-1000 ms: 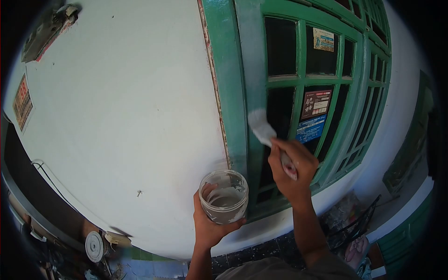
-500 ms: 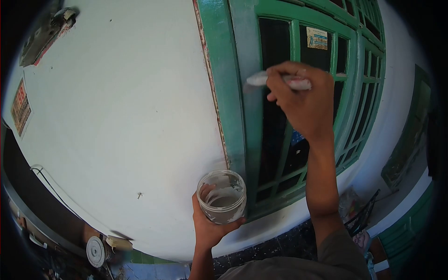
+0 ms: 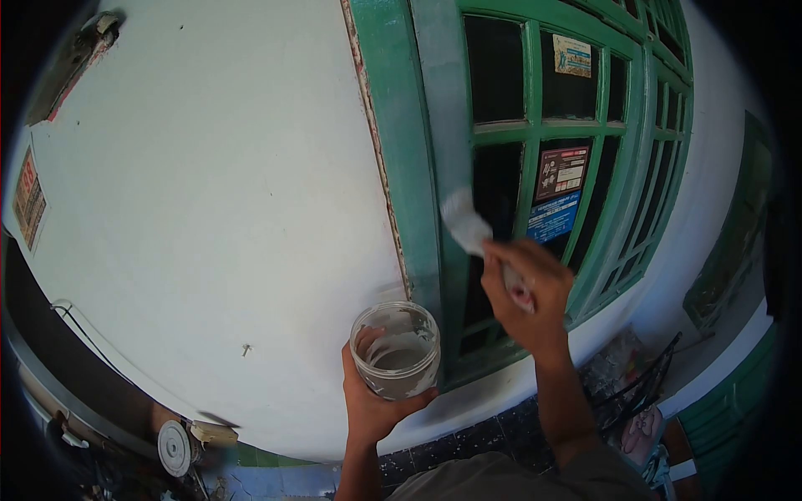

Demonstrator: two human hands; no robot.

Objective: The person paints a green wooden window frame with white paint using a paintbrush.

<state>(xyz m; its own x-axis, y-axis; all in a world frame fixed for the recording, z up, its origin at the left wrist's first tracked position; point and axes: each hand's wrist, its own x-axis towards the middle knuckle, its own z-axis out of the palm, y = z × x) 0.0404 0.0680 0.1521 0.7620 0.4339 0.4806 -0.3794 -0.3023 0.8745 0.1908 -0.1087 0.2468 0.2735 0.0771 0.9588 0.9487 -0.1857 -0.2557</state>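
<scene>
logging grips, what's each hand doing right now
Left hand: closed around the clear jar, holding it.
Right hand: closed on the paintbrush.

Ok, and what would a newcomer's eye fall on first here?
Probably the right hand, just right of the picture's middle, gripping a pale brush whose blurred bristles overlap the green window frame. Next, the left hand lower down, holding a clear jar with greyish paint inside. Then the broad white wall filling the picture's left, against that green.
</scene>
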